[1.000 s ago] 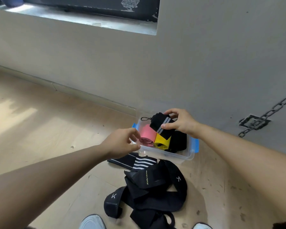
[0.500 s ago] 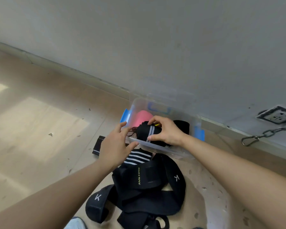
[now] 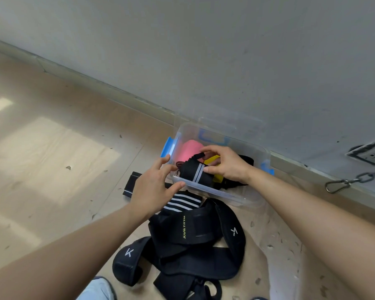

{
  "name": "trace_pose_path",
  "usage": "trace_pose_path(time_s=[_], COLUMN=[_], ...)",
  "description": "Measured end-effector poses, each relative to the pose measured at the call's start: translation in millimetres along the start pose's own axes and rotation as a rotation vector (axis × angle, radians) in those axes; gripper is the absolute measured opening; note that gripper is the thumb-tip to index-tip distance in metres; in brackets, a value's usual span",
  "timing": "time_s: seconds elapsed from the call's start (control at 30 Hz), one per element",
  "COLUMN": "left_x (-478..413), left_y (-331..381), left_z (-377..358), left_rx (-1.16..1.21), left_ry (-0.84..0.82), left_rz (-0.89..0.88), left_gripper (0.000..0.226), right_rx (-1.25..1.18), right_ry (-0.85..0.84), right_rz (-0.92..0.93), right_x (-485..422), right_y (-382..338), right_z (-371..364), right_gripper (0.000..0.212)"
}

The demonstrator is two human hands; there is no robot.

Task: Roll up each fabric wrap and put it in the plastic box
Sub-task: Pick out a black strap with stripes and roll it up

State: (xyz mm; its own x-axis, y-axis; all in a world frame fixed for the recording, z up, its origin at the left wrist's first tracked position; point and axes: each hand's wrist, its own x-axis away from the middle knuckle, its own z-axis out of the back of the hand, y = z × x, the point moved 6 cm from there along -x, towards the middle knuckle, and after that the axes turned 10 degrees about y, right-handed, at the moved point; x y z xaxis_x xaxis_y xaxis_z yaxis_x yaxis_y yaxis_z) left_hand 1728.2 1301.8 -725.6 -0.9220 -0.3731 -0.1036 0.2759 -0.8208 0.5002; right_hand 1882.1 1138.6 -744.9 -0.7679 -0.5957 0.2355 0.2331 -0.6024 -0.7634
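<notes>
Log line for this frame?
right hand: holds black roll at plastic box rim; left hand: open beside roll; striped wrap: unrolled on floor

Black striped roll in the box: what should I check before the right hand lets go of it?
1. Placement: black striped roll is inside the plastic box, against the front wall: ok.
2. Seating: whether it rests on the box bottom: cannot tell.
3. Grip: right hand has its fingers pinching the roll's top loop: ok.
4. Clearance: left hand is open, fingers at the roll's left end; whether they touch it: cannot tell.
5. Neighbours: pink roll and yellow roll sit behind it, inside the box: ok.
6. Next wrap: white-striped wrap lies unrolled on the floor: not ok.
</notes>
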Motion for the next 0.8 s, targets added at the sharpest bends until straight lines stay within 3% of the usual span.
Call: trace_pose_path(time_s=[0.07, 0.33, 0.53, 0.8], left_x=[-1, -1, 0, 6], left_y=[-1, -8, -9, -8], left_z=[0, -5, -5, -4], left_rx=[0.009, 0.059, 0.068, 0.07], left_ry=[-0.001, 0.011, 0.012, -0.057], left_rz=[-0.003, -0.022, -0.028, -0.093], left_gripper=[0.05, 0.047, 0.045, 0.038], right_rx=[0.037, 0.271, 0.179, 0.012], right_ry=[-0.004, -0.05, -0.082, 0.09], right_rz=[-0.009, 0.084, 0.056, 0.108], right_x=[-3, -15, -13, 27], right_y=[0, -7, -6, -31], right_z=[-6, -36, -24, -1], right_gripper=[0.062, 0.048, 0.036, 0.023])
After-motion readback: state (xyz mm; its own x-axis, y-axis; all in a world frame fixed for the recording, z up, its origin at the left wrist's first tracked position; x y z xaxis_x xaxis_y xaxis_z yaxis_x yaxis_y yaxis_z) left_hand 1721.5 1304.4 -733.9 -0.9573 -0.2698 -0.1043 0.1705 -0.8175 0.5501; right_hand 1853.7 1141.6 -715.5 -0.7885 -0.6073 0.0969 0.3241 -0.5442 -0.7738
